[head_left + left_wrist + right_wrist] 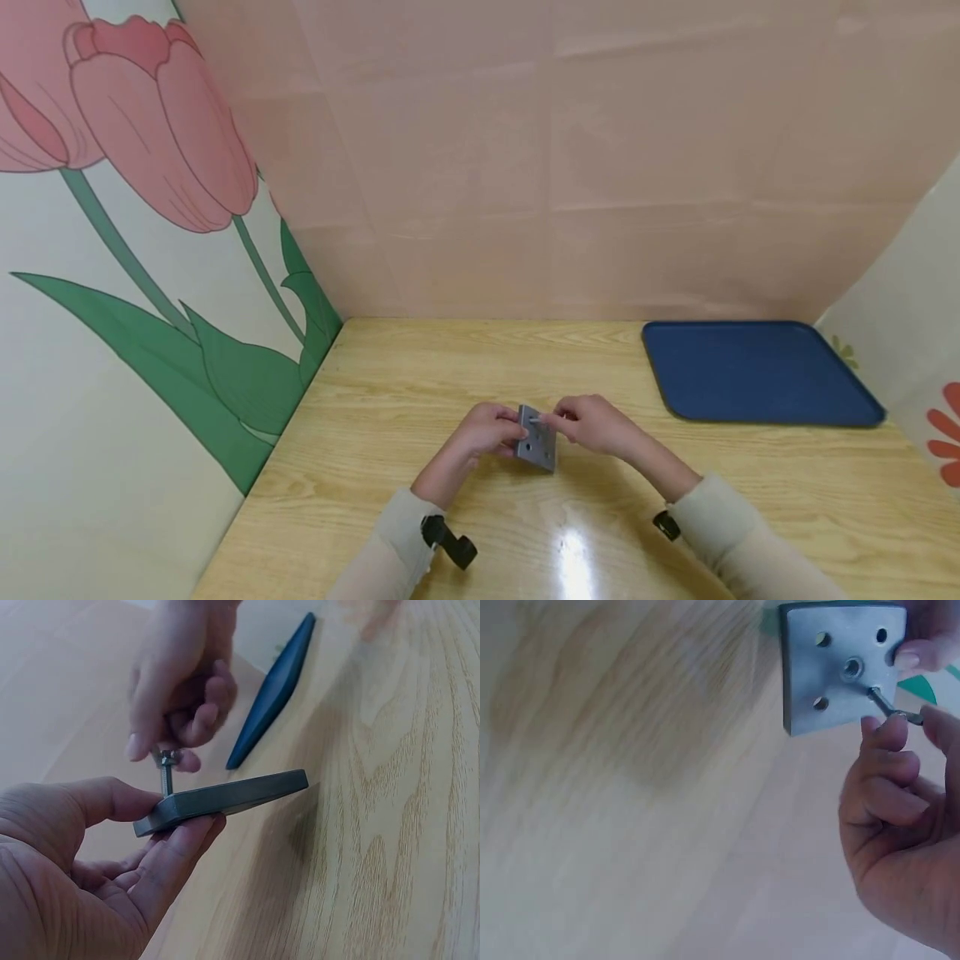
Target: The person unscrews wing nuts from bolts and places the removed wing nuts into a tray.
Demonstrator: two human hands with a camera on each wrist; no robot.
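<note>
A square grey metal plate (537, 454) is held tilted above the table, gripped at one edge between the thumb and fingers of my left hand (487, 429). In the right wrist view its face shows several holes and a larger ringed hole in the middle. A thin metal bolt (882, 702) stands in one of the outer holes, near the left thumb. With thumb and index finger, my right hand (600, 427) pinches the bolt's outer end. The left wrist view shows the bolt's threaded shank rising from the plate; fingers partly hide its top.
A dark blue tray (761, 375) lies at the back right of the wooden table (390, 392). A pink sheet (465, 167) hangs behind the table. A tulip-patterned panel (135, 400) stands on the left, and a pale panel (915, 308) on the right.
</note>
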